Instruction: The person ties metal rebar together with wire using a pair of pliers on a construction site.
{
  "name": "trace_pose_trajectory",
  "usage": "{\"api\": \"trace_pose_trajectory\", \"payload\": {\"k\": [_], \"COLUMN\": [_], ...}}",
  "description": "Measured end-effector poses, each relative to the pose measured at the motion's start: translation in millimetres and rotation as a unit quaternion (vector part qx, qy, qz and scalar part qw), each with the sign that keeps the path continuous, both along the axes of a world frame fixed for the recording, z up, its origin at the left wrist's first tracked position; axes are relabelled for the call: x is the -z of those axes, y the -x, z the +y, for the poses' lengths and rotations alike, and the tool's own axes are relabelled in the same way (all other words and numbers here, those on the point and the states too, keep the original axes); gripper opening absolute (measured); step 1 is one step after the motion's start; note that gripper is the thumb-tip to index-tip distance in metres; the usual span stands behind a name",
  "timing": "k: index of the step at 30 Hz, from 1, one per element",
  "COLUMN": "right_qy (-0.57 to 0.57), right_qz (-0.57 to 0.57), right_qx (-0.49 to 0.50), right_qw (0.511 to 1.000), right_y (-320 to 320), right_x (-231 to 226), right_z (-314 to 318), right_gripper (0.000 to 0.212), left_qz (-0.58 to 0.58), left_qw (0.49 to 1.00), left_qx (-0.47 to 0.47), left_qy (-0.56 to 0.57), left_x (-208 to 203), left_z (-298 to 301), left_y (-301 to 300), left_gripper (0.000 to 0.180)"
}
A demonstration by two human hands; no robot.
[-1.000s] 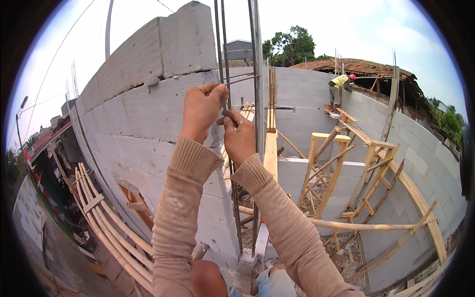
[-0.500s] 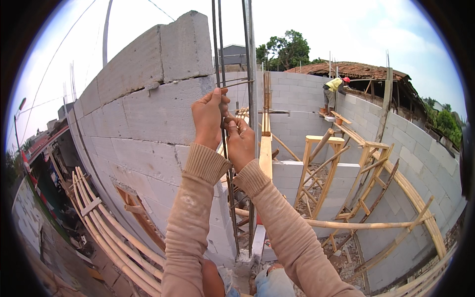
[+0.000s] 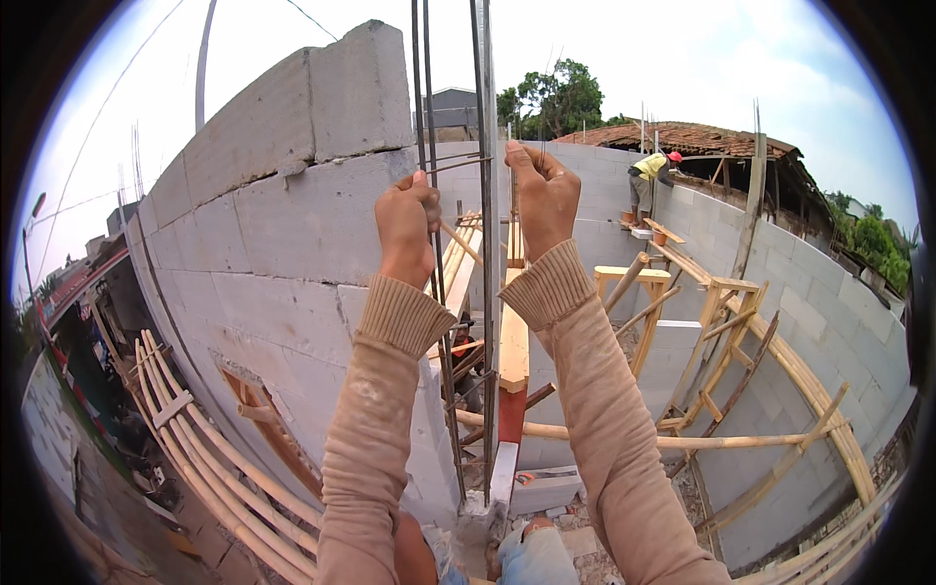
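Observation:
Tall steel reinforcing bars [image 3: 421, 88] stand upright in front of me, beside the end of a grey block wall [image 3: 283, 229]. A thin steel stirrup [image 3: 456, 167] crosses them at the height of my hands. My left hand [image 3: 406, 230] is closed at the stirrup's left end, thumb and fingers pinched on it. To the right of the bars is my right hand [image 3: 546, 195], raised with thumb and forefinger pressed together. Thin dark lines rise above it; whether it holds a wire I cannot tell.
Bamboo poles [image 3: 210, 439] run along the wall's left side. Timber frames [image 3: 736, 322] and a bamboo scaffold [image 3: 780, 341] stand to the right. A person in a red helmet [image 3: 648, 175] works at the far wall. A wooden board [image 3: 514, 341] lies just beyond the bars.
My right hand has moved up and to the right, away from my left hand and out past the bars. My left hand stays at the stirrup's end.

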State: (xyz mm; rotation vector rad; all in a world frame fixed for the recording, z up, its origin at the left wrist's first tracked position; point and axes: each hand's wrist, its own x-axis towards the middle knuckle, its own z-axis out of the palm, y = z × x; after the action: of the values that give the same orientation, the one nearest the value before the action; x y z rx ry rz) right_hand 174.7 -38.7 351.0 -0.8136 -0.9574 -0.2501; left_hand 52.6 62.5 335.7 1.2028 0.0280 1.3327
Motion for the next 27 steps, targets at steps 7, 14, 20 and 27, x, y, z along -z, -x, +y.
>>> {"api": "trace_pose_trajectory", "payload": {"k": [7,14,20,27], "right_qy": [0.165,0.183,0.110,0.105], "right_qz": [-0.037,-0.101,-0.124,-0.064], "right_qx": [-0.319,-0.203,-0.130,-0.174], "right_qw": [0.932,0.957,0.977,0.977], "right_y": [-38,-48,-43,-34], "right_x": [-28,-26,-19,-10], "right_z": [18,15,23,15], "right_gripper": [0.035,0.036,0.035,0.043], "left_qz": [-0.004,0.045,0.077,0.087], "left_qw": [0.997,0.998,0.997,0.996], "left_qx": [-0.065,-0.018,0.000,0.019], "left_qy": [-0.034,-0.038,-0.021,-0.009], "left_x": [7,-1,-10,-12], "left_z": [-4,6,2,5], "left_y": [-1,1,4,2], "left_gripper": [0.032,0.023,0.027,0.030]}}
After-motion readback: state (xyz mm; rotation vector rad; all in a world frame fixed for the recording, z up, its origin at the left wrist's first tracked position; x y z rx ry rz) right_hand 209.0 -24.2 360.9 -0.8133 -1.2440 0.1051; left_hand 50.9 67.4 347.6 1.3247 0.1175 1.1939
